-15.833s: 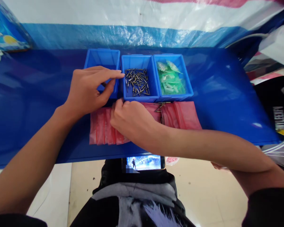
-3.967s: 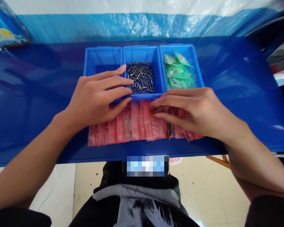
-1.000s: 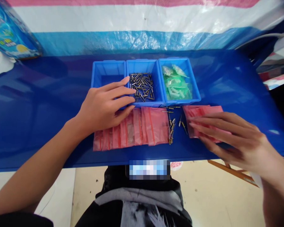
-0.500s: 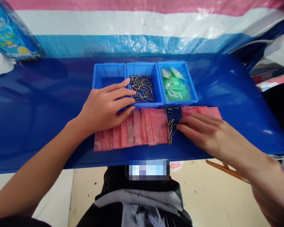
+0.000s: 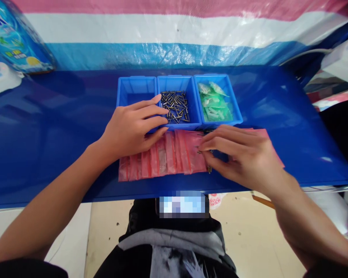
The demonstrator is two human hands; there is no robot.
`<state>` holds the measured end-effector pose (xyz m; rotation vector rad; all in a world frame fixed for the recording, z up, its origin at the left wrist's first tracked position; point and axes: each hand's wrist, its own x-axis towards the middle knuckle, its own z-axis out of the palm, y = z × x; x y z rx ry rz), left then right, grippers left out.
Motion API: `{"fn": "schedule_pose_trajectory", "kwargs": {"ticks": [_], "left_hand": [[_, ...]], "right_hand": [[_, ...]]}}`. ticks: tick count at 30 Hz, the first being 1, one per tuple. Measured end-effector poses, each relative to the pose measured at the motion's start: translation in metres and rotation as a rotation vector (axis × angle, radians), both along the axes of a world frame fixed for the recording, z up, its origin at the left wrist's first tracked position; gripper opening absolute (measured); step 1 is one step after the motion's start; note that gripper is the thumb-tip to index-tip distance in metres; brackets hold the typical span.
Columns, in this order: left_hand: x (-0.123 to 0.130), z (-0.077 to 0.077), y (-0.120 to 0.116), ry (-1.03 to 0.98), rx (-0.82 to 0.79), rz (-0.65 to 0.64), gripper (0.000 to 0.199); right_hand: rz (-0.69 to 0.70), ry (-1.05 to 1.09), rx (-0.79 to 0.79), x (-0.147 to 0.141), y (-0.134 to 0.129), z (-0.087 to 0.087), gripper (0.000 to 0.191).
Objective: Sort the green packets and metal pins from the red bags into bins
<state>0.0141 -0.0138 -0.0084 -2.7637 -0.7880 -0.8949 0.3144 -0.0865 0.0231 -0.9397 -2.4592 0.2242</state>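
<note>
My left hand (image 5: pixel 130 125) is spread open, its fingertips at the near left edge of the middle blue bin (image 5: pixel 195 112), which holds many small blind rivets (image 5: pixel 176 106). Under and beside that hand lies an overlapping row of pink zip bags (image 5: pixel 169 154). My right hand (image 5: pixel 237 152) is closed in a pinch at the right end of the row. A rivet (image 5: pixel 198 150) shows at its fingertips, over the last bag. Loose rivets (image 5: pixel 209 169) on the table are mostly hidden beneath this hand. More pink bags (image 5: pixel 262 135) lie behind it.
A blue bin (image 5: pixel 136 79) stands on the left; the right-hand bin (image 5: pixel 237 116) holds green-tinted bags (image 5: pixel 216 104). A blue detergent pack (image 5: pixel 17 42) is at the back left. A phone (image 5: pixel 182 204) rests on my lap below the table edge (image 5: pixel 104 200).
My right hand has moved left from the loose rivets to the end of the bag row, with a rivet now pinched in its fingertips. My left hand has stayed in place.
</note>
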Motion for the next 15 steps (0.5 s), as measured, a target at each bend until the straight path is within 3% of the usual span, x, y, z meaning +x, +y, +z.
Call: {"fn": "schedule_pose_trajectory", "kwargs": {"ticks": [4, 7, 12, 15], "left_hand": [[0.001, 0.0, 0.0, 0.0, 0.026, -0.005, 0.013], [0.001, 0.0, 0.0, 0.009, 0.031, 0.006, 0.016], [0.001, 0.0, 0.0, 0.026, 0.011, 0.023, 0.019], [0.0, -0.001, 0.0, 0.03, 0.018, 0.018, 0.018]], "right_hand": [[0.01, -0.044, -0.006, -0.043, 0.008, -0.01, 0.019], [0.023, -0.024, -0.021, -0.049, 0.007, -0.013, 0.018], [-0.118, -0.009, -0.071, 0.009, -0.007, 0.003, 0.024], [-0.151, -0.146, -0.116, 0.043, -0.011, 0.001, 0.046]]}}
